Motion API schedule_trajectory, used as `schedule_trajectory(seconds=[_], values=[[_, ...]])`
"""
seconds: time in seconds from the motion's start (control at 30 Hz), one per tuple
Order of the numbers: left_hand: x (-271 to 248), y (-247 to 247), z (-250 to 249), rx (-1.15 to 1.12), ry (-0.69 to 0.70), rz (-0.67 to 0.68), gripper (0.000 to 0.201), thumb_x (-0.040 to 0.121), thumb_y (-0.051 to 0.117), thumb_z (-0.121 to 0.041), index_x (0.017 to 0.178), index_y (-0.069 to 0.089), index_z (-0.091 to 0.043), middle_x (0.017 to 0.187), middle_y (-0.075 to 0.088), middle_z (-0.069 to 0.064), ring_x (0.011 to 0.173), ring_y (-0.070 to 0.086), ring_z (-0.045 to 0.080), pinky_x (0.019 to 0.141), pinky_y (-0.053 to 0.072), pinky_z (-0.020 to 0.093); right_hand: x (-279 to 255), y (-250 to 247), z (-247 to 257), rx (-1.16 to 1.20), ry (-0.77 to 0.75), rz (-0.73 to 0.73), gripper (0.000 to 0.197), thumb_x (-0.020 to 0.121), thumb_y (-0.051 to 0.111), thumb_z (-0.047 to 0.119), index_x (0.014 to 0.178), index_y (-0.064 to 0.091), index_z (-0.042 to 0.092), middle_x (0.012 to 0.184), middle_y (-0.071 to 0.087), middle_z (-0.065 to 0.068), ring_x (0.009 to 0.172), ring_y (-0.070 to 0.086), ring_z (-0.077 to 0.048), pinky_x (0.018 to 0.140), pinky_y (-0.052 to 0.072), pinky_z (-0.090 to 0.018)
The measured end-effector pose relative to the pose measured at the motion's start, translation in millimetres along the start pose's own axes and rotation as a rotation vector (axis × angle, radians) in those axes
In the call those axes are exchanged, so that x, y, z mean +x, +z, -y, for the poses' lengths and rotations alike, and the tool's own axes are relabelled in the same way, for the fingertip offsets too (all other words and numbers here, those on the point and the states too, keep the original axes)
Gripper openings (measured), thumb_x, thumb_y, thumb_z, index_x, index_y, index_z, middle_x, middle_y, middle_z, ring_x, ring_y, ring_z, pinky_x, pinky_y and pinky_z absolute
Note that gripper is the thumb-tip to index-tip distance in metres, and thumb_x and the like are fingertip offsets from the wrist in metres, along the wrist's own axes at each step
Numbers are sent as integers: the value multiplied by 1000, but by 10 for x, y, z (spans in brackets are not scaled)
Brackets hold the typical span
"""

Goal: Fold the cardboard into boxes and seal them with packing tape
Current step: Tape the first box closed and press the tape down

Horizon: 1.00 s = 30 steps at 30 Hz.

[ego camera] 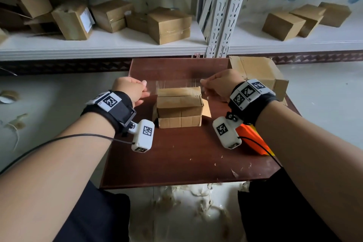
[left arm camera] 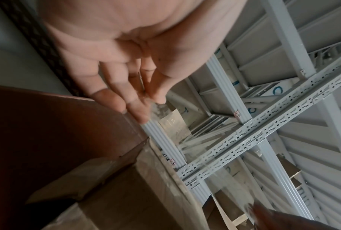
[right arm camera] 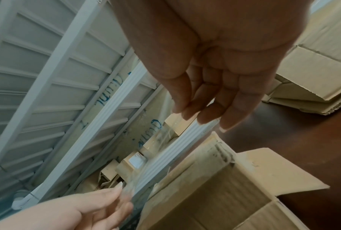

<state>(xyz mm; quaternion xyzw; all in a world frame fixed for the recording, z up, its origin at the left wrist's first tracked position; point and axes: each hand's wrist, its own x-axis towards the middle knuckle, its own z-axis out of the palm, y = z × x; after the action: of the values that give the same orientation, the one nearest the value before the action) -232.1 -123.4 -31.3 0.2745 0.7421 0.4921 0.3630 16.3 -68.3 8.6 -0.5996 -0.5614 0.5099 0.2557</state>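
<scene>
A small cardboard box stands in the middle of the brown table, its top flaps folded down and one side flap sticking out to the right. A strip of clear packing tape is stretched just above the box's far top edge. My left hand pinches the strip's left end and my right hand pinches its right end. In the left wrist view, thumb and fingers of the left hand close on the tape above the box. The right wrist view shows the right hand pinching the tape over the box.
A larger open cardboard box lies at the table's back right corner. An orange object sits under my right wrist. White metal shelves behind the table hold several cardboard boxes. A tape roll lies on the floor at the left.
</scene>
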Motion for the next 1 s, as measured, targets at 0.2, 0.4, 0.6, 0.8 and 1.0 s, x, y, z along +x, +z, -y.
schedule_trajectory(seconds=[0.2, 0.4, 0.6, 0.8, 1.0], values=[[94, 29, -11, 254, -7, -51, 29, 95, 70, -40, 78, 70, -16, 82, 69, 6, 89, 68, 32, 93, 57, 41, 122, -50, -73, -80, 14, -117, 54, 93, 78, 27, 138, 57, 6, 90, 78, -7, 77, 72, -17, 86, 64, -37], [197, 17, 68, 165, -114, 8, 26, 88, 79, -40, 84, 70, -16, 99, 76, 9, 100, 75, 34, 98, 56, 47, 139, 11, -184, -71, 99, -87, 63, 92, 79, 31, 146, 51, 14, 100, 76, -9, 99, 77, -26, 86, 64, -45], [210, 58, 133, -39, -284, 118, 38, 96, 72, -31, 121, 64, -4, 109, 76, 9, 98, 74, 32, 82, 60, 47, 158, 112, -210, 179, 219, -62, 50, 102, 67, 19, 146, 47, 8, 99, 71, -13, 96, 74, -28, 88, 63, -43], [128, 156, 185, -206, -374, 197, 24, 107, 52, -22, 121, 57, -4, 102, 74, 6, 84, 70, 26, 64, 53, 48, 105, 158, -191, 329, 277, -23, 43, 106, 59, 11, 146, 46, 4, 101, 69, -12, 114, 70, -33, 99, 58, -48], [112, 193, 272, -228, -326, 173, 6, 106, 54, -15, 106, 55, -9, 104, 73, 12, 88, 71, 29, 79, 56, 54, 132, 213, -248, 364, 306, 10, 17, 111, 46, 11, 121, 57, 5, 88, 59, -5, 91, 64, -22, 111, 48, -43]])
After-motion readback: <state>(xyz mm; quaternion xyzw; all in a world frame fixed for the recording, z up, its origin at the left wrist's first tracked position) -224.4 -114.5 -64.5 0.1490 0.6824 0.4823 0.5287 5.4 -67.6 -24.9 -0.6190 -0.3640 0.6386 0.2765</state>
